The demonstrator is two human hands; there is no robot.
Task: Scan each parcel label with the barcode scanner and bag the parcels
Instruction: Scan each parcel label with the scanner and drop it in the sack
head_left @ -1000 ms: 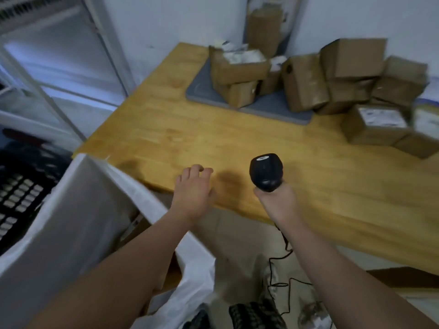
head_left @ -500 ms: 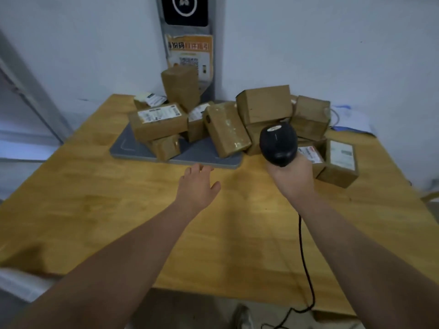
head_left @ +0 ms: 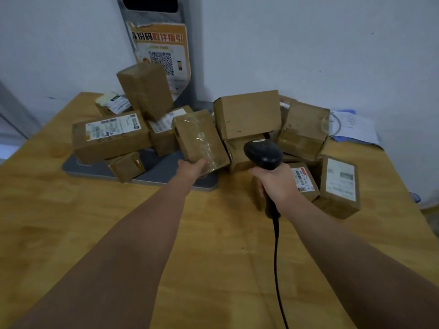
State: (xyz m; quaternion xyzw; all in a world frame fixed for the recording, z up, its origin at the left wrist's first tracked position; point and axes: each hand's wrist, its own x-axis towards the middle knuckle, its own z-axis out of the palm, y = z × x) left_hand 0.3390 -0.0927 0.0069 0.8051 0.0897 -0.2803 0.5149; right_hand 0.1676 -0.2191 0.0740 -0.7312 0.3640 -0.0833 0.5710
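Several brown cardboard parcels are heaped at the far side of the wooden table (head_left: 95,233). My left hand (head_left: 190,168) has reached a tilted, tape-wrapped parcel (head_left: 199,138) in the middle of the heap and takes hold of its near lower end; the fingers are hidden under it. My right hand (head_left: 276,184) grips the handle of the black barcode scanner (head_left: 262,154), whose head points toward the parcels. The scanner's black cable hangs down toward me. A long parcel with a white label (head_left: 111,135) lies at the left. Two labelled parcels (head_left: 339,186) sit at the right.
A grey flat pad (head_left: 166,169) lies under the left part of the heap. A poster with a QR code (head_left: 164,55) hangs on the wall behind. Papers (head_left: 354,125) lie at the table's far right corner. The bag is out of view.
The view swung from the white bag at the table's left edge to the heap. My left hand went forward from open above the table onto the tilted parcel. The scanner moved forward too.
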